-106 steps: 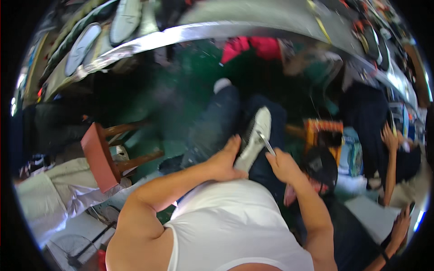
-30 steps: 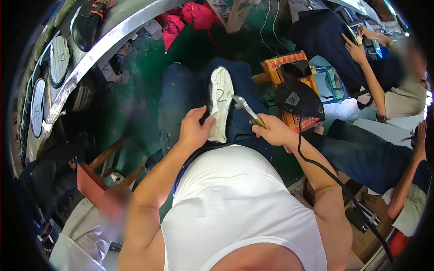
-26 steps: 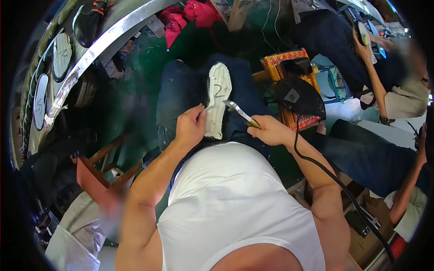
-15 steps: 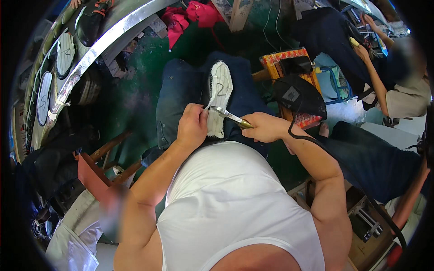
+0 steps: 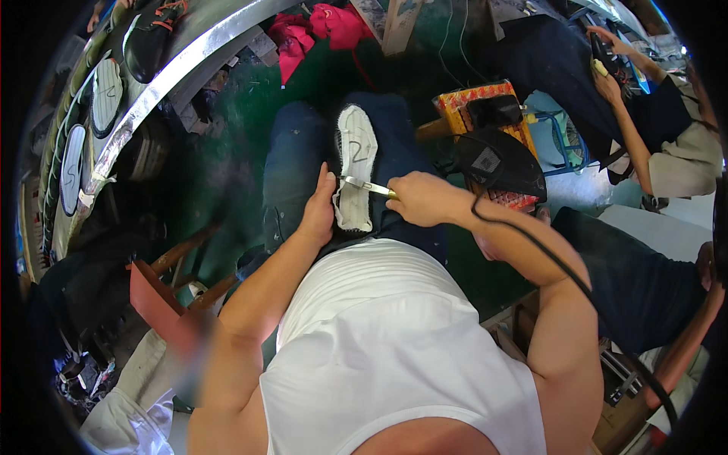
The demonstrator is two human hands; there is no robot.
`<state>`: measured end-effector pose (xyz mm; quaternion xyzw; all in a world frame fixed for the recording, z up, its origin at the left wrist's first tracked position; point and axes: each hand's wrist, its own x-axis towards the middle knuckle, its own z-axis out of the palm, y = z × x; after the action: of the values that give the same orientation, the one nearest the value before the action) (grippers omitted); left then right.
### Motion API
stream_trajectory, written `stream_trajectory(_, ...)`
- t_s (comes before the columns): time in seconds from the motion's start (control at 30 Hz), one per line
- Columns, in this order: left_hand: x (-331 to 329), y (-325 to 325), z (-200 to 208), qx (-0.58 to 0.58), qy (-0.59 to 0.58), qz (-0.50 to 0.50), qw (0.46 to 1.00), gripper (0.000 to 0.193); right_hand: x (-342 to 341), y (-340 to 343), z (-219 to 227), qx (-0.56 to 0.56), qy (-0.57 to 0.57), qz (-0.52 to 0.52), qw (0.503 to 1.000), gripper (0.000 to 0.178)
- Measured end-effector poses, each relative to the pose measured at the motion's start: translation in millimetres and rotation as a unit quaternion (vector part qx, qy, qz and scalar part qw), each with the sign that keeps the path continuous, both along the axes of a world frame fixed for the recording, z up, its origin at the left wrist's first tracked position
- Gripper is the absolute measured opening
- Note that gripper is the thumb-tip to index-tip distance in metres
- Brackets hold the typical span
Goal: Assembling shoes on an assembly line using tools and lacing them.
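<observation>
Lying sole-up on the lap (image 5: 393, 136), in the head view, the white-soled shoe (image 5: 356, 155) was just right of the left hand (image 5: 318, 208), which stretched out unclosed along its edge, and left of the right hand (image 5: 422, 199), which was clamped on a metal tool (image 5: 369, 186) whose head reached across the shoe.

Shoe (image 5: 355, 135): off-white underside bearing a dark curved mark, edged in black. Tool (image 5: 369, 186): silver, yellowish toward the grip. Vest (image 5: 394, 334): plain white. Trousers (image 5: 292, 159): dark blue. Floor (image 5: 235, 178): deep green. Cloth (image 5: 334, 26): pinkish red. Box (image 5: 455, 115): orange-yellow with red patterning. Cap (image 5: 516, 171): black, grey patch. Stool (image 5: 154, 298): brick-red seat, brown legs. Laced shoe (image 5: 146, 49): black, orange lacing.
</observation>
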<state>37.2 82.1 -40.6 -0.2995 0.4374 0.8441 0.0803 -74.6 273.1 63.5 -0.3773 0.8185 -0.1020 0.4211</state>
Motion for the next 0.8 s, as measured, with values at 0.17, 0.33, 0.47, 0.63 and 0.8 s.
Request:
stream_trajectory(0.17,-11,-13,20,0.02,0.007,-0.087,0.996,0.077,36,10,-27,-0.121,-0.019,-0.174,0.977,0.03)
stream_trajectory(0.33,-16,-3,18,-0.048,0.009,-0.117,0.992,0.084,13,37,-18,-0.035,-0.318,-0.28,0.905,0.027)
stream_trajectory(0.47,-23,6,2,-0.159,0.003,-0.086,0.983,0.085,0,54,-10,-0.06,-0.372,-0.303,0.875,0.029)
stream_trajectory(0.63,-23,15,7,-0.29,-0.001,-0.12,0.95,0.084,9,6,-23,-0.182,-0.032,-0.225,0.957,0.039)
stream_trajectory(0.8,-16,9,9,-0.279,-0.02,-0.124,0.952,0.089,2,-1,4,-0.178,0.029,-0.199,0.963,0.041)
